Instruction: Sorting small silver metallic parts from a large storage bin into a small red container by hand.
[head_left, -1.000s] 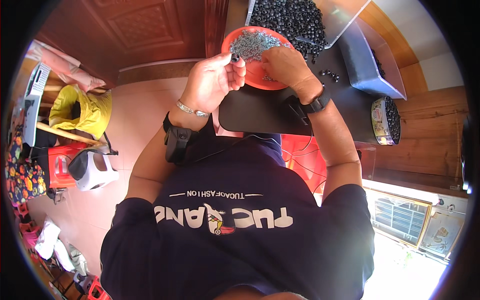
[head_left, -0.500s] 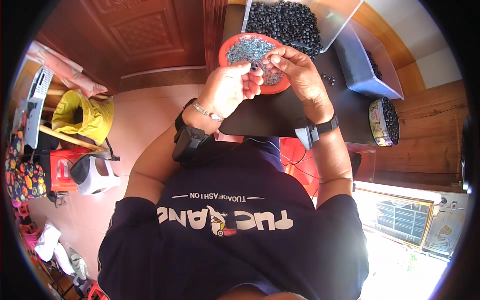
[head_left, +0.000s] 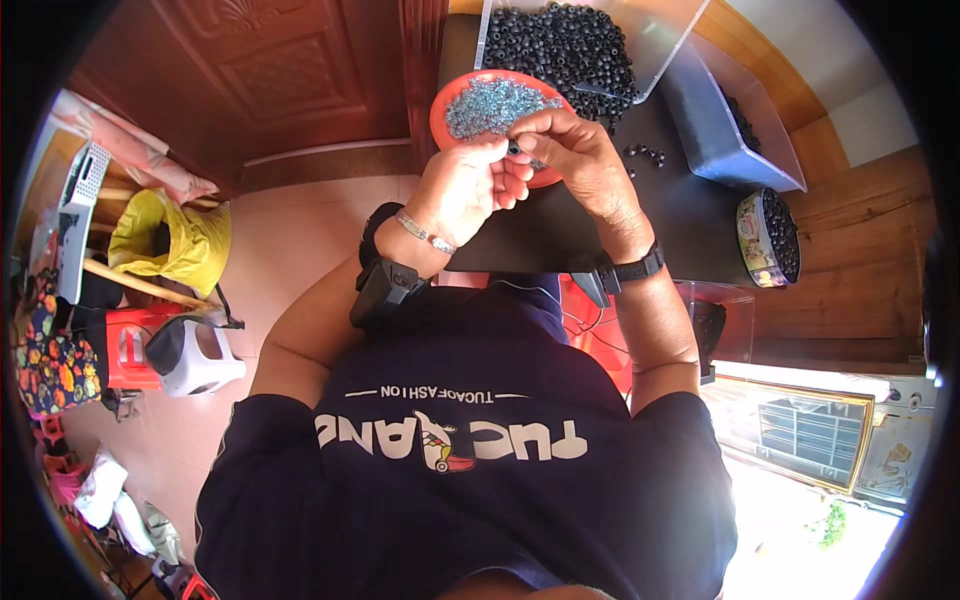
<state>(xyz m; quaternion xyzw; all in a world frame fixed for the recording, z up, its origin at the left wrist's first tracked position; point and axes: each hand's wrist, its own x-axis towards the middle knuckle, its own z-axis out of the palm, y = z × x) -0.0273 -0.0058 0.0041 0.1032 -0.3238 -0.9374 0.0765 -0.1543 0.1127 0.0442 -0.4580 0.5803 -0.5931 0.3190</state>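
Note:
My left hand (head_left: 465, 185) pinches a small black round piece with a hole (head_left: 514, 147) between thumb and forefinger, the other fingers curled. Against that piece, my right hand (head_left: 585, 170) has its thumb and forefinger pinched together; whatever lies between them is hidden. Both hands are over the near side of an orange-red bowl (head_left: 440, 115). Small shiny silver metal parts (head_left: 500, 103) fill the bowl. Beyond it, a clear plastic bin (head_left: 650, 60) holds a heap of similar black pieces (head_left: 560, 50), some spilling out at its near side.
Several loose black pieces (head_left: 645, 153) lie on the dark table (head_left: 690, 225). At the right are a blue-grey bin (head_left: 710, 140) and a round tin (head_left: 757, 245) of black pieces. A yellow bag (head_left: 190, 245) and a red stool (head_left: 130, 345) are off to the left.
My right hand has moved left and slightly down, bringing its fingertips against the black piece. Earlier they were apart from it, pinching something small and pale.

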